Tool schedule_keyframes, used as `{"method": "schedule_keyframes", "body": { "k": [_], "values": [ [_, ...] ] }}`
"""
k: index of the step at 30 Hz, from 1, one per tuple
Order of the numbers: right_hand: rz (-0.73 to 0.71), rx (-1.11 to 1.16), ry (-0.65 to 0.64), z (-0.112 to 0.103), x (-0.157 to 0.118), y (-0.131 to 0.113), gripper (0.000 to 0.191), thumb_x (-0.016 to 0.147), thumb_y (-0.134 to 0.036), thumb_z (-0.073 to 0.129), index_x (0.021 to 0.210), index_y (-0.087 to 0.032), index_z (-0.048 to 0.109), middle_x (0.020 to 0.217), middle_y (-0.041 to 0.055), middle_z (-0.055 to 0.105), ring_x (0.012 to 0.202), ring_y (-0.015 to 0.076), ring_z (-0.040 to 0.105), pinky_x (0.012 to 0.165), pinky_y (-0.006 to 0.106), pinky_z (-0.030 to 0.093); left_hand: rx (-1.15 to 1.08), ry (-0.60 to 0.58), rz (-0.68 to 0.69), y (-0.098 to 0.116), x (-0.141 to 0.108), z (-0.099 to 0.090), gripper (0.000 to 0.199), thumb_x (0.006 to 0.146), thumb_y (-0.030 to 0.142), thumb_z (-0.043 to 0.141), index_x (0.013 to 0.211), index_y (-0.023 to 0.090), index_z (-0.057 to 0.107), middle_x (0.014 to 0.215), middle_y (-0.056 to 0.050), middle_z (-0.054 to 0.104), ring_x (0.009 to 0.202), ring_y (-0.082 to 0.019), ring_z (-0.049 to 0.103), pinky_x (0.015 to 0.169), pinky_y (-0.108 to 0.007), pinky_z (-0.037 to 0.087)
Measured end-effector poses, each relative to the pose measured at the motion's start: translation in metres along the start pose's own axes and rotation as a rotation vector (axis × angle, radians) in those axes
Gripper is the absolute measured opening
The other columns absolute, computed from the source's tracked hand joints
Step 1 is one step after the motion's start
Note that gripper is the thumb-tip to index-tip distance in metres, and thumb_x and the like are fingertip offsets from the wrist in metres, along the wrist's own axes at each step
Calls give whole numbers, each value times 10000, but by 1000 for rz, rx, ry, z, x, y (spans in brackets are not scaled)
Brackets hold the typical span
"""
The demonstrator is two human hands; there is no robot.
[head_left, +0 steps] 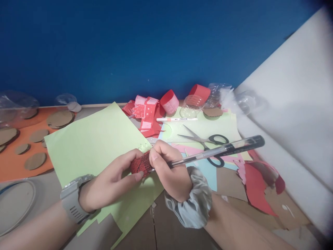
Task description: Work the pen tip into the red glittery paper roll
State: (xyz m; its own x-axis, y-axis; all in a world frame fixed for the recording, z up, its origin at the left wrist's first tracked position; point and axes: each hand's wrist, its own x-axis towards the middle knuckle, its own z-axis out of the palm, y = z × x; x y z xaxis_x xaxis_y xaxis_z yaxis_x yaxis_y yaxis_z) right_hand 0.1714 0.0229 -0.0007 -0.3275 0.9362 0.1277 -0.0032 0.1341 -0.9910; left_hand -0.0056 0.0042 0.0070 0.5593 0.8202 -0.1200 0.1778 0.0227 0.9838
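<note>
My left hand (117, 178), with a grey watch (78, 198) on its wrist, is closed on a small red piece (142, 165) covered in dark crosshatch lines. Closed around a clear-barrelled pen (215, 151) with a black end, my right hand (170, 168) touches the same piece. The pen's tip meets the piece's right side, and its barrel slants up to the right. Under both hands lies a large light green sheet (99, 139) with a notched lower edge. A scrunchie (191, 203) circles my right wrist.
Black-handled scissors (205, 140) lie open on coloured paper at right. Behind them are a white marker (177, 119), red paper rings (169, 102) and clear plastic cups (192, 106). Cardboard discs (60, 119) rest on orange paper at left. Red scraps (260, 187) lie at right, beside a white panel (293, 86).
</note>
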Motion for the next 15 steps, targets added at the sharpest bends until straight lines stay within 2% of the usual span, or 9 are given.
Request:
{"method": "schedule_keyframes", "body": {
  "k": [5,15],
  "values": [
    [4,-10,-1,0,0,0,275,888,-162,427,636,-216,330,576,-59,300,544,99,303,516,258,268,-38,-6,7,1,0,-1,80,970,180,414,911,184,468,821,11,445,737,-145,405,666,-264,348],
    [10,-11,19,1,0,-1,286,882,-177,431,623,-219,317,567,-61,286,537,100,290,513,261,259,-56,0,1,3,1,-1,100,962,157,390,898,186,461,807,12,441,724,-146,397,651,-273,330]
  ]
}}
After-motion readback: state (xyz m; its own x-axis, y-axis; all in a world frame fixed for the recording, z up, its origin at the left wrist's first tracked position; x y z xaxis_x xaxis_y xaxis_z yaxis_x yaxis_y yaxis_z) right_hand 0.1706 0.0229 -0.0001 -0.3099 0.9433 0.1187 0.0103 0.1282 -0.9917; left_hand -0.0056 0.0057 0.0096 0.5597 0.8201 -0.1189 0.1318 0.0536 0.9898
